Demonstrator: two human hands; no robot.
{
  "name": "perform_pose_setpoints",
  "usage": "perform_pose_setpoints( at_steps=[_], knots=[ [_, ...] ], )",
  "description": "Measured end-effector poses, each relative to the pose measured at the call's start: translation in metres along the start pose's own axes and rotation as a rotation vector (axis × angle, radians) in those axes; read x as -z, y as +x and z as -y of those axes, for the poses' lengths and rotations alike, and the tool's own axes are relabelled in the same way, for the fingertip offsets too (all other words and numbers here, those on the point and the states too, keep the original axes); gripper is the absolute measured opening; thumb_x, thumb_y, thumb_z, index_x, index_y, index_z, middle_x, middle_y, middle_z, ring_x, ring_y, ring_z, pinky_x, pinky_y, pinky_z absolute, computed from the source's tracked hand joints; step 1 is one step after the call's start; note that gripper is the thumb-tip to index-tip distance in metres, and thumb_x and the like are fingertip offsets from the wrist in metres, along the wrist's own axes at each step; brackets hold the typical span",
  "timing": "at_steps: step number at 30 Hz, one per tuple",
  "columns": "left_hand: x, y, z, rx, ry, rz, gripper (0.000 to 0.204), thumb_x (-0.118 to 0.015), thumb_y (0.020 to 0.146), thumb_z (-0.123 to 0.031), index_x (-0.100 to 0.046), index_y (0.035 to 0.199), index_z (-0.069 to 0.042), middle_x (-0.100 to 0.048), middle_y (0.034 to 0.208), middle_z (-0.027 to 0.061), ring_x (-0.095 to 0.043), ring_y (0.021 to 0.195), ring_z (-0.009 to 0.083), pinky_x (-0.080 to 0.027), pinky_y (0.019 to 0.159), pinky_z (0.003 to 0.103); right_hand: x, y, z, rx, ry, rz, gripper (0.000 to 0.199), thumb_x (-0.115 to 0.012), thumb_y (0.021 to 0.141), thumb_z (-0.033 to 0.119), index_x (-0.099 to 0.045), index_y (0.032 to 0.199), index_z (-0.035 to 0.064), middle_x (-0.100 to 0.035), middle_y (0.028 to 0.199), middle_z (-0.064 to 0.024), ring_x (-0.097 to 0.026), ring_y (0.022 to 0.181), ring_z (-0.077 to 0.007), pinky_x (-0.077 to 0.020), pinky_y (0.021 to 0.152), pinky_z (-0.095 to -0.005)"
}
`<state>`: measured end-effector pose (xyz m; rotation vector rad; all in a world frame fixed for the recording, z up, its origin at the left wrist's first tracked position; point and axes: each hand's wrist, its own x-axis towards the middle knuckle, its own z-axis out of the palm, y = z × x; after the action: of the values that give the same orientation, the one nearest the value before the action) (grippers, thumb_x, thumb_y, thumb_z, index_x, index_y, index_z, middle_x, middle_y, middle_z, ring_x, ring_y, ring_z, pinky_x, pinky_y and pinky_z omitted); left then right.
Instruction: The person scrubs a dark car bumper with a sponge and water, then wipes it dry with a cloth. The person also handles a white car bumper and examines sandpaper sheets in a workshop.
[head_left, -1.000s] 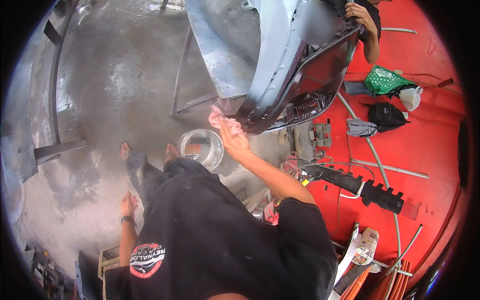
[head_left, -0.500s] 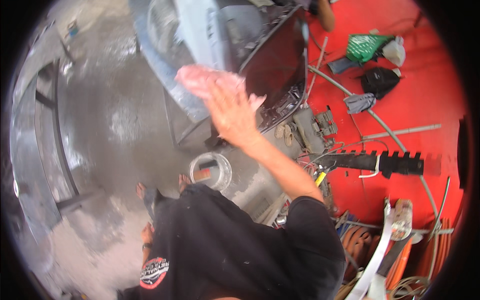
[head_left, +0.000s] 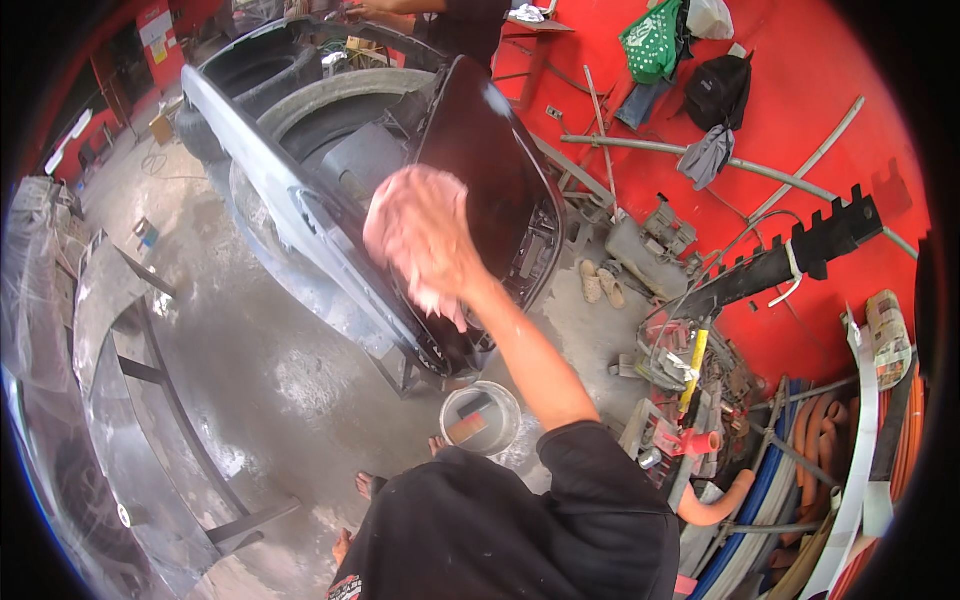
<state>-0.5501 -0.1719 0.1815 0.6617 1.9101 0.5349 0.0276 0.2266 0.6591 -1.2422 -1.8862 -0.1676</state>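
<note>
- While holding pink cloth (head_left: 386,222) in right hand (head_left: 440,250), reaching forward over large car body part (head_left: 262,165).
- Clamped on cloth with right hand: palm and fingers on top, fabric bunched beneath, spilling past fingertips and hanging loose near wrist.
- Seen from above, located between pale blue-grey edge on left and dark glossy panel (head_left: 490,150) on right; too blurred at hand, cannot tell if pressed against surface.
- Set well apart from right hand and cloth: left hand (head_left: 343,546), low by lower edge, beside black shirt (head_left: 500,525). Mostly hidden; cannot tell if gripping anything.
- Standing on wet grey floor (head_left: 290,400), near bare feet (head_left: 364,486) and near end of car part: clear round bucket (head_left: 514,425), with orange-brown block (head_left: 466,428) and dark block (head_left: 474,405) inside.
- Visible at top, behind car part: another person's arm (head_left: 395,6) and dark clothing (head_left: 468,32).
- Hung along red wall (head_left: 800,90), right side: green bag (head_left: 650,42), black backpack (head_left: 718,90), grey cloth (head_left: 706,157).
</note>
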Motion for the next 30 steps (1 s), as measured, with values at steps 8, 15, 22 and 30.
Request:
perform_pose_setpoints(
  at_steps=[8,15,22,30],
  knots=[
    [0.006,-0.013,-0.034,0.015,-0.242,-0.011,0.061,-0.066,0.093,-0.053,-0.069,0.101,0.008,-0.071,0.080,0.0138,-0.065,0.072,0.0179,-0.052,0.067,0.031,0.040,0.132,-0.164,0.012,-0.127,-0.359,0.036,-0.046,0.097,0.025,-0.058,0.126,0.0065,-0.056,0.129,-0.0214,-0.052,0.123,-0.0399,-0.0373,0.106,-0.0507],
    [0.022,-0.021,-0.038,0.027,-0.138,0.031,0.058,-0.067,0.093,-0.051,-0.064,0.105,0.006,-0.070,0.084,0.0151,-0.067,0.071,0.0215,-0.053,0.066,0.033,0.003,0.047,-0.105,-0.410,-0.164,-0.349,0.059,-0.049,0.101,0.031,-0.035,0.151,0.0012,-0.039,0.149,-0.0301,-0.035,0.140,-0.0466,-0.0278,0.115,-0.0530],
    [0.001,-0.013,-0.052,0.131,-0.183,0.075,0.058,-0.065,0.094,-0.049,-0.061,0.113,0.005,-0.070,0.090,0.0162,-0.068,0.071,0.0249,-0.056,0.065,0.036,0.004,-0.008,-0.012,-0.081,0.024,-0.120,0.057,-0.048,0.098,0.027,-0.040,0.149,0.0015,-0.029,0.157,-0.0278,-0.026,0.146,-0.0464,-0.0169,0.116,-0.0614],
    [0.011,-0.030,-0.120,0.119,-0.191,0.098,0.057,-0.064,0.095,-0.048,-0.059,0.117,0.005,-0.069,0.093,0.0174,-0.068,0.072,0.0271,-0.057,0.065,0.039,0.034,0.167,-0.177,-0.245,-0.166,-0.263,0.037,-0.047,0.099,0.026,-0.058,0.124,0.0010,-0.059,0.130,-0.0223,-0.057,0.120,-0.0391,-0.0408,0.103,-0.0501]
  ],
)
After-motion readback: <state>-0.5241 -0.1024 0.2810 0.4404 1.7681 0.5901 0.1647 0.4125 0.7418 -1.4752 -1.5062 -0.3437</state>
